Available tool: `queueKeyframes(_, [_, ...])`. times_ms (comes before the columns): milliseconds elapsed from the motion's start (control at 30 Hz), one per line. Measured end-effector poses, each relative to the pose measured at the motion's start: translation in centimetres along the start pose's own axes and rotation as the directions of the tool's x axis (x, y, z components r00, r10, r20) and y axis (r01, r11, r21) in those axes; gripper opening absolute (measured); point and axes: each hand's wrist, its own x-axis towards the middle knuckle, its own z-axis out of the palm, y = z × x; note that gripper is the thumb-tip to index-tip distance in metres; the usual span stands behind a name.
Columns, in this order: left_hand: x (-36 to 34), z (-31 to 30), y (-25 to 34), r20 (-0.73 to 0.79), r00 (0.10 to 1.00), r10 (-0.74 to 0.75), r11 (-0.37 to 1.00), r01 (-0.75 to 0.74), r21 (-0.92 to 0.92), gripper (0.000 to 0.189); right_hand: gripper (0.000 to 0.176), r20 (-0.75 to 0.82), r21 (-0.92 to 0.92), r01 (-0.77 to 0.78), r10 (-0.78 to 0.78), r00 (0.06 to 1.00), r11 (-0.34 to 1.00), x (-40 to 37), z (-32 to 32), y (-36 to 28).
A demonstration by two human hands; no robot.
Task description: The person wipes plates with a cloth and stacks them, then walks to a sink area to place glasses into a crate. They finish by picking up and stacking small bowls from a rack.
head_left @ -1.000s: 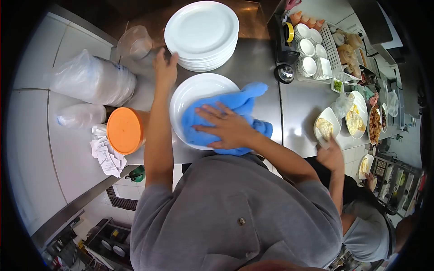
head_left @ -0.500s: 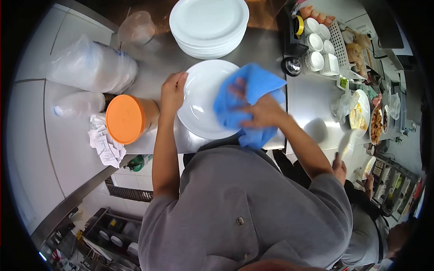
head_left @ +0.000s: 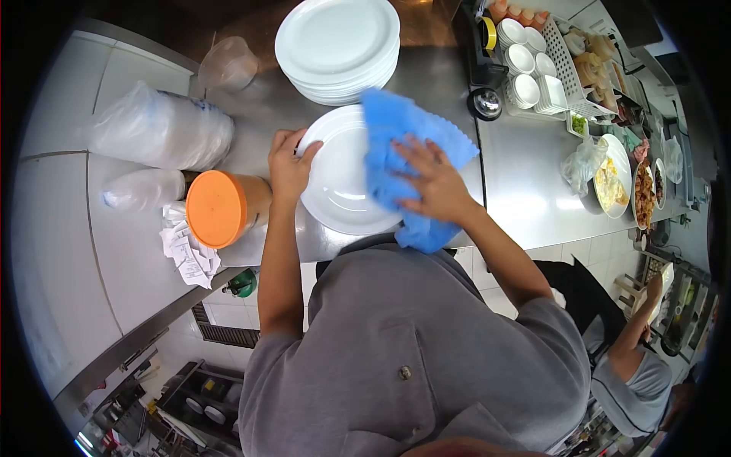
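Note:
A white plate (head_left: 335, 179) lies on the steel counter in front of me. My left hand (head_left: 291, 164) grips its left rim, thumb on top and fingers curled at the edge. On the plate's right side is a blue cloth (head_left: 388, 145), hiding that part of the rim. My right hand (head_left: 434, 183) presses the cloth against the plate, fingers spread over the fabric. Just behind the plate stands a stack of white plates (head_left: 339, 46). Beside my left forearm is a tub with an orange lid (head_left: 217, 209).
Paper slips (head_left: 190, 251) and plastic-wrapped containers (head_left: 160, 129) sit at the left. A call bell (head_left: 485, 104), small white bowls (head_left: 521, 61) and a platter of food (head_left: 611, 179) are at the right. Another person (head_left: 632, 381) stands at the lower right.
The cloth's top has shifted up and left over the plate, and my right hand's fingers have spread. My left thumb now lies over the rim. The other person has moved away from the counter.

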Motion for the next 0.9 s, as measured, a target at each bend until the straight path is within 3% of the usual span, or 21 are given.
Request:
queueKeyframes(33, [0.2, -0.1, -0.1, 0.020, 1.000, 0.003, 0.997, -0.005, 0.074, 0.028, 0.052, -0.009, -0.006, -0.001, 0.001, 1.000, 1.000, 0.0, 1.3, 0.7])
queueKeyframes(67, [0.1, -0.1, 0.0, 0.016, 1.000, 0.012, 0.997, -0.013, 0.071, 0.028, 0.056, -0.182, 0.227, -0.168, 0.212, 0.960, 0.959, 0.1, 3.1, 1.4])
queueKeyframes(100, [0.0, -0.2, 0.1, -0.008, 1.000, 0.013, 0.997, -0.012, 0.081, 0.026, 0.060, -0.292, 0.472, -0.263, 0.431, 0.854, 0.842, 0.6, 3.8, 1.7])
queueKeyframes(200, [0.2, -1.7, 1.4, -0.079, 0.995, 0.056, 0.995, -0.048, 0.092, 0.024, 0.071, -0.343, 0.538, -0.206, 0.436, 0.832, 0.818, 3.2, 4.2, 1.9])
queueKeyframes(300, [1.1, -2.7, 4.3, -0.101, 0.990, 0.097, 0.992, -0.089, 0.088, 0.025, 0.068, -0.425, 0.475, -0.118, 0.345, 0.837, 0.872, 6.6, 1.7, 2.7])
queueKeyframes(333, [1.7, -3.1, 6.3, 0.012, 1.000, 0.025, 1.000, -0.025, -0.004, 0.027, 0.068, -0.430, 0.471, -0.108, 0.335, 0.838, 0.875, 8.0, 0.3, 3.0])
queueKeyframes(367, [2.1, -3.4, 8.0, 0.133, 0.990, -0.038, 0.995, 0.050, -0.090, 0.028, 0.066, -0.461, 0.420, 0.015, 0.199, 0.865, 0.908, 9.5, -1.4, 2.9])
queueKeyframes(400, [2.6, -3.2, 8.6, 0.127, 0.991, -0.035, 0.995, 0.047, -0.093, 0.028, 0.065, -0.483, 0.365, 0.138, 0.060, 0.874, 0.921, 10.6, -3.2, 2.6])
queueKeyframes(433, [3.4, -3.0, 8.9, 0.159, 0.979, 0.129, 0.982, -0.104, -0.156, 0.029, 0.065, -0.485, 0.358, 0.143, 0.053, 0.873, 0.923, 11.4, -5.5, 1.8])
queueKeyframes(467, [3.8, -2.9, 9.3, 0.182, 0.940, 0.290, 0.943, -0.248, -0.223, 0.030, 0.063, -0.374, 0.314, 0.197, -0.070, 0.925, 0.929, 12.0, -7.9, 1.0])
queueKeyframes(500, [3.8, -3.1, 9.7, 0.177, 0.940, 0.292, 0.942, -0.250, -0.224, 0.030, 0.061, -0.250, 0.276, 0.255, -0.187, 0.950, 0.926, 12.4, -9.1, 0.7])
queueKeyframes(533, [3.9, -3.4, 10.0, 0.115, 0.980, 0.164, 0.921, -0.110, -0.374, 0.031, 0.053, -0.362, 0.260, 0.251, -0.148, 0.921, 0.932, 12.2, -9.5, 1.1])
queueKeyframes(567, [3.7, -3.7, 10.4, 0.086, 0.996, 0.021, 0.854, 0.027, -0.520, 0.032, 0.053, -0.363, 0.259, 0.243, -0.139, 0.921, 0.935, 11.4, -9.5, 1.5])
queueKeyframes(600, [3.5, -4.2, 11.1, -0.005, 0.996, -0.086, 0.836, 0.070, -0.544, 0.034, 0.048, -0.387, 0.572, 0.052, 0.213, 0.897, 0.819, 10.2, -9.0, 1.9])
queueKeyframes(633, [3.0, -3.8, 11.4, -0.004, 0.997, -0.075, 0.832, 0.060, -0.551, 0.034, 0.042, -0.296, 0.818, -0.072, 0.526, 0.797, 0.570, 9.3, -8.3, 2.2])
queueKeyframes(700, [2.0, -2.0, 11.0, -0.278, 0.937, -0.213, 0.788, -0.004, -0.616, 0.035, 0.036, -0.185, 0.978, 0.037, 0.762, 0.620, 0.207, 7.1, -2.6, 1.4])
queueKeyframes(733, [1.7, -0.5, 8.6, -0.349, 0.907, -0.236, 0.817, -0.009, -0.576, 0.036, 0.039, -0.060, 0.988, 0.150, 0.841, 0.538, -0.025, 5.8, -0.3, 0.2])
queueKeyframes(767, [1.8, 0.3, 8.0, -0.350, 0.908, -0.228, 0.819, -0.015, -0.574, 0.036, 0.045, 0.062, 0.950, 0.229, 0.847, 0.527, -0.212, 4.9, 0.3, -2.8])
queueKeyframes(800, [1.3, 1.4, 8.1, -0.328, 0.880, -0.343, 0.714, 0.018, -0.699, 0.037, 0.052, 0.189, 0.871, 0.301, 0.831, 0.523, -0.388, 3.9, 0.7, -5.2])
queueKeyframes(833, [0.8, 2.0, 8.2, -0.283, 0.847, -0.449, 0.589, 0.043, -0.807, 0.037, 0.052, 0.188, 0.870, 0.306, 0.835, 0.517, -0.386, 3.1, 0.2, -5.4])
queueKeyframes(900, [1.0, 2.0, 9.0, -0.199, 0.873, -0.446, 0.542, 0.087, -0.836, 0.037, 0.054, 0.100, 0.635, 0.545, 0.758, 0.645, -0.548, 2.0, -1.9, -3.9])
